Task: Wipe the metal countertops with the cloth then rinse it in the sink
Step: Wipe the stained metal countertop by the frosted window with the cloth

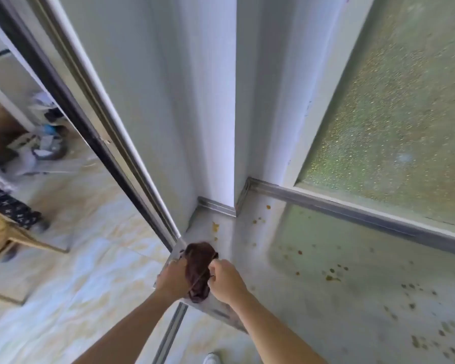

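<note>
A dark brown cloth (199, 269) is bunched up between both hands just above the left corner of the metal countertop (339, 306). My left hand (172, 278) grips its left side and my right hand (225, 281) grips its right side. The countertop stretches to the right and carries orange and brown stains, some near the back corner and many scattered across the surface. No sink is in view.
A white wall pillar (216, 114) rises behind the counter corner. A frosted window (394, 114) with a metal sill runs along the back right. A sliding door frame (95, 114) slants to the left, with tiled floor (76, 285) and clutter beyond it.
</note>
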